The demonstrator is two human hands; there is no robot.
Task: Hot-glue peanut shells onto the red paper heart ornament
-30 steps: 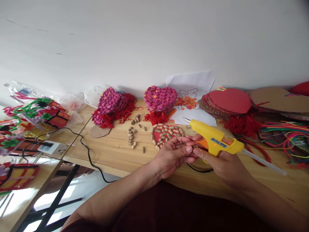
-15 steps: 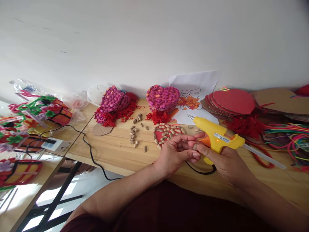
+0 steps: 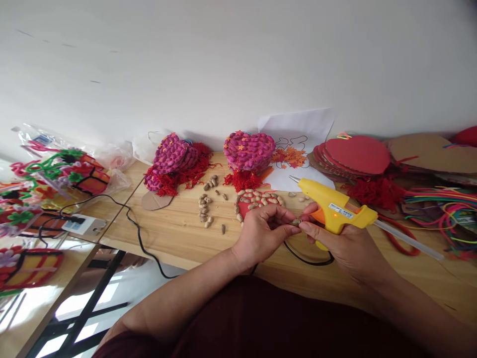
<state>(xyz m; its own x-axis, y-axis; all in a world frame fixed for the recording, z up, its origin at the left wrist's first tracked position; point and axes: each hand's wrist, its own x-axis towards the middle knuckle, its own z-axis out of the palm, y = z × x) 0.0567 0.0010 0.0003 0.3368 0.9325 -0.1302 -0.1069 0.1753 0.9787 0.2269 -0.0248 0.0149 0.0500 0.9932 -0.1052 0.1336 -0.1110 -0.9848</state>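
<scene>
My right hand point(image 3: 343, 246) is wrapped round a yellow glue gun point(image 3: 330, 206), its nozzle pointing up and left, a clear glue stick out of its back. Between both hands' fingertips is a peanut point(image 3: 296, 222), pinched by my left hand point(image 3: 263, 233) and touched by my right thumb. Beyond my left hand lies a red heart-shaped piece point(image 3: 244, 208) with peanuts on it, partly hidden by that hand. Loose peanuts point(image 3: 203, 208) lie on the wooden table point(image 3: 179, 233) to its left.
Behind stand purple peanut-covered hearts point(image 3: 249, 151) with red fringes and a paper point(image 3: 316, 176) bearing orange cut-outs. Red hearts point(image 3: 359, 155) and coloured cords point(image 3: 443, 209) are at right. A power strip point(image 3: 84, 224), black cable point(image 3: 139, 236) and flower decorations point(image 3: 74, 171) are at left.
My left hand's fingers have closed onto the peanut, which has risen slightly and shifted left. The glue gun stays nearly in place. The view has shifted slightly.
</scene>
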